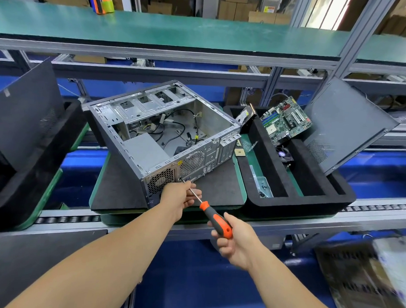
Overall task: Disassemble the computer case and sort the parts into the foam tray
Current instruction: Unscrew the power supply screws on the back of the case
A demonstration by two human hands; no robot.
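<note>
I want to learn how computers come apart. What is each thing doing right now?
Computer case: side open, cables inside.
Screwdriver: tip at case's back.
Right hand: grips handle.
Left hand: steadies shaft.
Circuit board: leaning in foam tray.

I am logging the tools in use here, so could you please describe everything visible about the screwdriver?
The screwdriver has an orange-and-black handle and a thin bare metal shaft. It slants up-left, tip at the computer case rear panel beside the fan grille. The right hand grips the handle; the left hand pinches the shaft.
</note>
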